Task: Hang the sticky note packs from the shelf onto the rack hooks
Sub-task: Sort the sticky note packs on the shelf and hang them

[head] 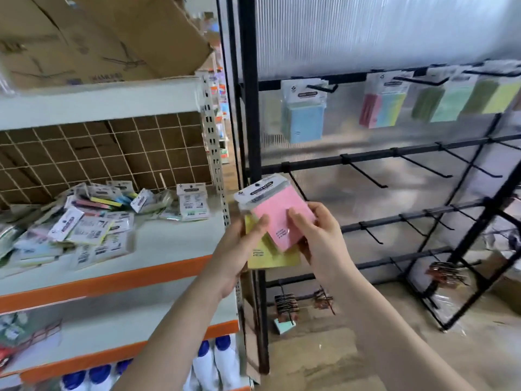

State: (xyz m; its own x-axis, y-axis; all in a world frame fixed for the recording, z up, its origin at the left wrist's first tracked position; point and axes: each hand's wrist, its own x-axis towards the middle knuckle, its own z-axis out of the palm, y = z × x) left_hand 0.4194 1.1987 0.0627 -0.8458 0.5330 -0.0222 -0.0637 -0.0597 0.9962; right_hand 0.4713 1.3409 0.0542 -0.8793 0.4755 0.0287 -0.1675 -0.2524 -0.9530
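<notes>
A pink sticky note pack (275, 213) with a white header card is pinched in my right hand (315, 235), thumb on its front. Beneath it lies a yellow pack (270, 256), held by my left hand (239, 249), thumb across its upper edge. Both packs are in front of the black rack's left post (249, 108). A heap of several more packs (84, 221) lies on the white shelf (169, 244) to the left. The rack's top bar carries hanging packs: blue (303, 114), pink and blue (383, 105), green and yellow (465, 97). Empty hooks (366, 173) stick out below.
A cardboard box (98, 38) leans on the upper shelf. White bottles with blue caps (214, 359) stand at the shelf's bottom. Small dark items (286, 303) hang on the rack's lowest bar. A second rack frame (465, 249) leans at the right over the concrete floor (338, 348).
</notes>
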